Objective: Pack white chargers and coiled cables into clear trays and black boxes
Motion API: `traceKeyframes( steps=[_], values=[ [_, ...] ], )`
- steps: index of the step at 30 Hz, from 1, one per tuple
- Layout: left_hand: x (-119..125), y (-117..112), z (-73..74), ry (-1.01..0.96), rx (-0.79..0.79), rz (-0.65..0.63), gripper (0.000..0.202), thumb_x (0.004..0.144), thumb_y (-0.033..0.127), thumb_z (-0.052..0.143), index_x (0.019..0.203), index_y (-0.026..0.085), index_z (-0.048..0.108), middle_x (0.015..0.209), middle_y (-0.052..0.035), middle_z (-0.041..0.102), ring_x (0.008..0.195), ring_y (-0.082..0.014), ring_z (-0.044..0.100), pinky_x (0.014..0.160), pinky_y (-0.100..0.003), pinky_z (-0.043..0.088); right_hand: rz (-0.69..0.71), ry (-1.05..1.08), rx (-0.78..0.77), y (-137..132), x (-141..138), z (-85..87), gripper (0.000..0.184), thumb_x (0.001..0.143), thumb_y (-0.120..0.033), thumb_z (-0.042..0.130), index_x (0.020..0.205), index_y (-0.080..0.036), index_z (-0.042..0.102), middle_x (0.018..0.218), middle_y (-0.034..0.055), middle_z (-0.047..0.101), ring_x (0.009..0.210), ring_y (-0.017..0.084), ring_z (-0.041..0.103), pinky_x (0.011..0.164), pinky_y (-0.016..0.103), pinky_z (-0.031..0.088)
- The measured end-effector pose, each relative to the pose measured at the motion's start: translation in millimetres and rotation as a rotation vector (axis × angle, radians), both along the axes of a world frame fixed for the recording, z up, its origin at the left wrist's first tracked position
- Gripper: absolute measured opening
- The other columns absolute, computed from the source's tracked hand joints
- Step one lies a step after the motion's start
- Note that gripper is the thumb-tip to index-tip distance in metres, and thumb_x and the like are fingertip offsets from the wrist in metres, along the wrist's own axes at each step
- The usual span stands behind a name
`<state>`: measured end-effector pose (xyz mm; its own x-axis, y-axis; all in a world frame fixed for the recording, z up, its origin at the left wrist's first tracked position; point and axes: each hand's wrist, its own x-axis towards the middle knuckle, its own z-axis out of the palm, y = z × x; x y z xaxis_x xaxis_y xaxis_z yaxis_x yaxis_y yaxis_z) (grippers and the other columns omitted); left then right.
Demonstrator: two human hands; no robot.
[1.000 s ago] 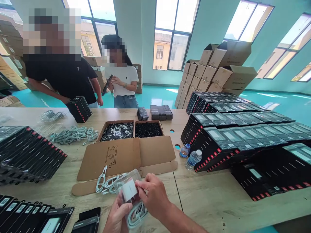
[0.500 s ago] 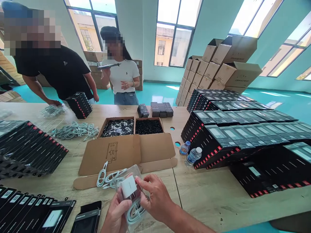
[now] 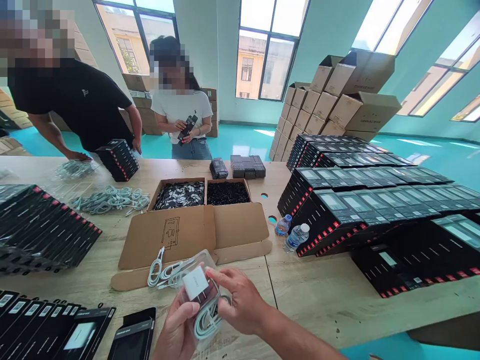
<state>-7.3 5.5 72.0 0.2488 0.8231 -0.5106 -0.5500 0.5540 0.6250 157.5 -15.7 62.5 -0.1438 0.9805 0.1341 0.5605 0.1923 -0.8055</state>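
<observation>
Low in the middle of the view, my left hand (image 3: 175,330) grips a clear plastic tray (image 3: 200,295) from below. The tray carries a white charger block (image 3: 195,283) and a coiled white cable (image 3: 206,320). My right hand (image 3: 238,300) closes on the tray's right side, fingertips pressing near the charger and cable. A few loose white cables (image 3: 165,272) lie on the wooden table (image 3: 318,300) just beyond the tray.
An open cardboard box (image 3: 195,225) with dark parts stands ahead. Rows of black retail boxes (image 3: 375,205) fill the right, more (image 3: 41,225) the left and near left edge. Two water bottles (image 3: 292,235) lie beside them. Two people (image 3: 82,105) stand across the table; cartons (image 3: 348,100) are stacked behind.
My hands and the tray stayed in place, fingers shifting slightly on the cable. The person in white lowered a dark item from head height to chest height.
</observation>
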Motion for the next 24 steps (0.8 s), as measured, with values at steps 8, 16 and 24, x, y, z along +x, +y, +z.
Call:
traceKeyframes(
  steps=[8, 16, 24],
  values=[
    [7, -3, -3.5, 0.009, -0.016, 0.032, 0.091, 0.049, 0.017, 0.084, 0.137, 0.029, 0.064, 0.121, -0.0066, 0.079, 0.121, -0.0404, 0.067, 0.102, -0.046, 0.057, -0.034, 0.025, 0.1, 7, -1, -27.1, 0.053, 0.093, -0.011, 0.054, 0.139, -0.036, 0.062, 0.121, 0.0034, 0.073, 0.113, 0.019, 0.065, 0.1, 0.032, 0.051],
    [-8, 15, -15.4, 0.001, 0.073, 0.003, 0.09, 0.055, 0.014, 0.079, 0.142, 0.031, 0.06, 0.126, -0.0059, 0.077, 0.121, -0.0385, 0.067, 0.105, -0.046, 0.055, -0.054, 0.376, 0.123, 11, -18, -30.5, 0.041, 0.105, -0.028, 0.044, 0.142, -0.036, 0.06, 0.135, 0.0051, 0.062, 0.123, 0.018, 0.059, 0.106, 0.032, 0.047],
    [-24, 18, 1.4, -0.138, 0.104, -0.082, 0.085, 0.071, 0.012, 0.071, 0.149, 0.037, 0.049, 0.133, -0.0069, 0.073, 0.121, -0.0371, 0.067, 0.099, -0.051, 0.058, -0.007, 0.941, -0.417, 2, -7, -14.1, 0.077, 0.079, -0.043, 0.081, 0.148, -0.03, 0.052, 0.117, 0.0061, 0.063, 0.092, 0.018, 0.064, 0.077, 0.031, 0.054]
  ],
)
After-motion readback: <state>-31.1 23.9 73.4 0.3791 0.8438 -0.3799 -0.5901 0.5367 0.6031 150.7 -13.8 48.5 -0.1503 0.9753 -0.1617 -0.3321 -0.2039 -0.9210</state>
